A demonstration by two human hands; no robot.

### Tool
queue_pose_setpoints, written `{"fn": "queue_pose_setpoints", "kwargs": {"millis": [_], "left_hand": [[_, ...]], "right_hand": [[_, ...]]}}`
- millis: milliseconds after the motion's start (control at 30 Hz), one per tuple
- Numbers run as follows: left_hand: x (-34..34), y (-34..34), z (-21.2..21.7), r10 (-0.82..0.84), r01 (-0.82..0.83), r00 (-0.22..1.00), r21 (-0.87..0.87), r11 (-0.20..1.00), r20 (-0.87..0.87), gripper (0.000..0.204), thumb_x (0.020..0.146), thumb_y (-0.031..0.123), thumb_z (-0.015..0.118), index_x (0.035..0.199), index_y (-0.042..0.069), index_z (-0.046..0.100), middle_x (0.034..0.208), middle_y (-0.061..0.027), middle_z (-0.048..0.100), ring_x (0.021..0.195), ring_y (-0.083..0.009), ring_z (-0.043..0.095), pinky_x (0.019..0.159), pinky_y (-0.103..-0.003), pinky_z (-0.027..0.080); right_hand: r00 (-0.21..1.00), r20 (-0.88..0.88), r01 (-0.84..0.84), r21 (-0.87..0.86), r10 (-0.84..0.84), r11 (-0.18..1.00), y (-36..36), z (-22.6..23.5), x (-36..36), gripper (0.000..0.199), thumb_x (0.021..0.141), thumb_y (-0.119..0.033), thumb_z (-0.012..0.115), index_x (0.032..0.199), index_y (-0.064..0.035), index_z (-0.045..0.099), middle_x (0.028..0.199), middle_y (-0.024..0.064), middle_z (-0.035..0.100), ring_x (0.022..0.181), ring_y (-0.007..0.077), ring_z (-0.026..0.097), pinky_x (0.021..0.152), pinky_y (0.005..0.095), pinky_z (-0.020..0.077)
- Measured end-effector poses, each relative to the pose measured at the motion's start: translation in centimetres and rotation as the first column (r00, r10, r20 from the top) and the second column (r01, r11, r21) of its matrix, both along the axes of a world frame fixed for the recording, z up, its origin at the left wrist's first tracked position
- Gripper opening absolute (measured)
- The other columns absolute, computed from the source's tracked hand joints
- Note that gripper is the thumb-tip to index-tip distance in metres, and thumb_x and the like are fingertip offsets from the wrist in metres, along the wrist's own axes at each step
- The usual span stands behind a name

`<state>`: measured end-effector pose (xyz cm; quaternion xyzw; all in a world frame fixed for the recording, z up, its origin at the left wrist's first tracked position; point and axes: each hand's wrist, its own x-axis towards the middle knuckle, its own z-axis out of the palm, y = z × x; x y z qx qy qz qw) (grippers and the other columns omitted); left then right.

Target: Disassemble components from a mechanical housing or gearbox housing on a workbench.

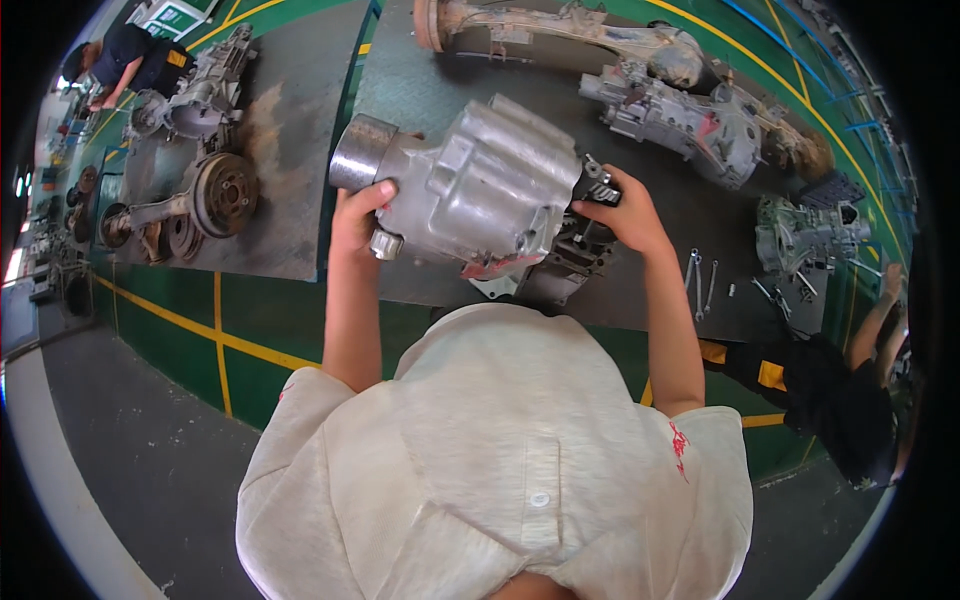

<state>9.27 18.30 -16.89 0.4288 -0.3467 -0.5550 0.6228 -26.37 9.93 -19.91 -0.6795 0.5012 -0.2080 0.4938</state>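
A silver cast-metal gearbox housing (490, 175) is held up between my two hands, over the near part of the dark workbench. It has a bright cylindrical end (365, 150) toward the left. My left hand (357, 218) is closed around that narrower left end, its thumb on top. At the other end, my right hand (630, 212) grips the housing's right side by a black fitting (597, 183), with its fingers partly hidden. Just below the housing lies a dark metal casting (570, 275), mostly covered by it.
Wrenches (700, 285) lie right of my forearm. A smaller gearbox (810, 235), a large transmission (690, 120) and a rusty axle (570, 30) occupy the bench. Another bench at left carries an axle with a drum (222, 197). Other people work at far left (130, 60) and right (850, 410).
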Motion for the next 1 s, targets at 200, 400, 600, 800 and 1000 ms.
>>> {"fn": "queue_pose_setpoints", "kwargs": {"millis": [200,400,600,800,1000], "left_hand": [[1.0,-1.1,-4.3,-0.115,0.047,0.700,-0.115,0.992,-0.705,0.079,0.075,0.046,0.072,0.141,0.005,0.052,0.134,-0.0156,0.061,0.120,-0.0342,0.060,0.108,-0.047,0.046],[-1.7,1.7,-2.8,-0.237,0.144,0.567,-0.188,0.972,-0.789,0.080,0.076,0.047,0.071,0.141,0.006,0.052,0.135,-0.0154,0.060,0.121,-0.0343,0.060,0.108,-0.047,0.046],[-5.9,5.2,-3.3,-0.234,0.185,0.525,-0.158,0.970,-0.818,0.080,0.076,0.048,0.070,0.142,0.006,0.051,0.136,-0.0153,0.060,0.122,-0.0344,0.059,0.108,-0.048,0.046],[-8.0,6.5,-4.0,-0.241,0.200,0.523,-0.158,0.967,-0.818,0.081,0.077,0.050,0.069,0.142,0.007,0.051,0.137,-0.0151,0.059,0.123,-0.0345,0.058,0.109,-0.048,0.045],[-8.3,7.2,-4.5,-0.269,0.257,0.491,-0.157,0.953,-0.828,0.081,0.077,0.051,0.068,0.143,0.007,0.050,0.137,-0.0149,0.058,0.124,-0.0346,0.058,0.109,-0.048,0.045]], "right_hand": [[0.947,0.322,0.136,-0.342,-0.021,0.930,1.0,0.2,-0.2,0.038,0.078,-0.012,0.084,0.099,-0.0012,0.054,0.126,0.0147,0.067,0.127,0.0258,0.057,0.106,0.0377,0.0424],[0.751,0.641,0.237,-0.038,-0.158,0.971,6.6,6.5,-0.6,0.036,0.080,-0.007,0.083,0.098,-0.0028,0.052,0.098,0.0104,0.067,0.096,0.0149,0.063,0.085,0.0304,0.0499],[0.892,0.445,0.232,-0.308,-0.075,0.923,12.0,9.7,0.1,0.050,0.067,-0.011,0.091,0.097,-0.0034,0.052,0.086,0.0032,0.054,0.081,0.0105,0.052,0.075,0.0249,0.0442],[0.905,0.425,0.125,-0.234,-0.015,0.964,15.2,9.0,-0.1,0.049,0.067,-0.011,0.090,0.099,-0.0016,0.054,0.089,0.0051,0.054,0.084,0.0108,0.053,0.076,0.0255,0.0450],[0.841,0.511,0.140,0.109,-0.177,0.984,18.0,8.7,0.4,0.052,0.069,-0.009,0.086,0.110,-0.0035,0.054,0.098,0.0026,0.055,0.093,0.0113,0.053,0.085,0.0262,0.0435]]}}
